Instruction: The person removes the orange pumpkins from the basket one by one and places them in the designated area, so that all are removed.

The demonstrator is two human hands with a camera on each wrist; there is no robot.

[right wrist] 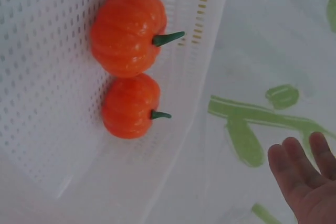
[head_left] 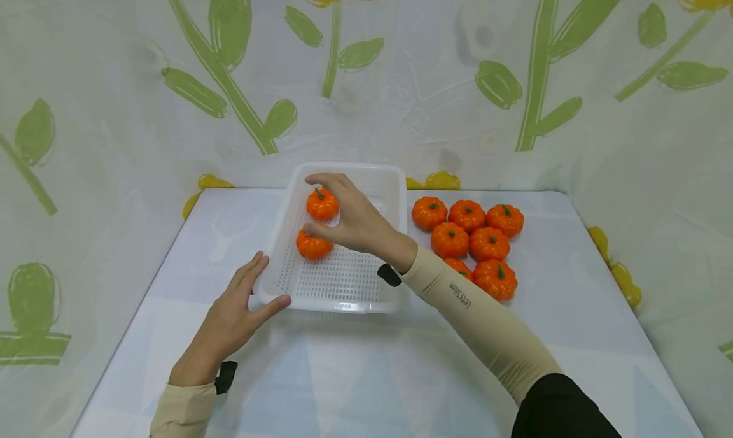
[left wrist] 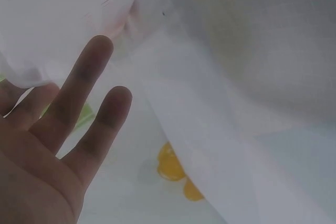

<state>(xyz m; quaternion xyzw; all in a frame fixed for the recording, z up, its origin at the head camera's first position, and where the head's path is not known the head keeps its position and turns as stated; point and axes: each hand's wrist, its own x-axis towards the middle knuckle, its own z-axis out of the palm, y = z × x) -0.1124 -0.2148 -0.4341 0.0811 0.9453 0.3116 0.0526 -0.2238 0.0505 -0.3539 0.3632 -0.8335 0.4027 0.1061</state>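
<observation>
A white perforated plastic basket [head_left: 355, 284] stands on the table, with two small orange toy pumpkins inside along its left side. The farther pumpkin [head_left: 322, 205] and the nearer pumpkin [head_left: 314, 244] both have green stems, and in the right wrist view they sit side by side. Over them hovers my right hand [head_left: 357, 218], thumb and fingers spread apart with nothing between them; it partly covers the nearer one. My left hand [head_left: 231, 317] rests at the basket's front left corner, thumb at the front rim and extended fingers along the left side.
Right of the basket, several more orange pumpkins [head_left: 489, 244] sit grouped on the white table [head_left: 572, 336]; my right forearm partly hides one. Behind the table hangs a pale curtain [head_left: 424, 107] printed with green leaves and yellow flowers.
</observation>
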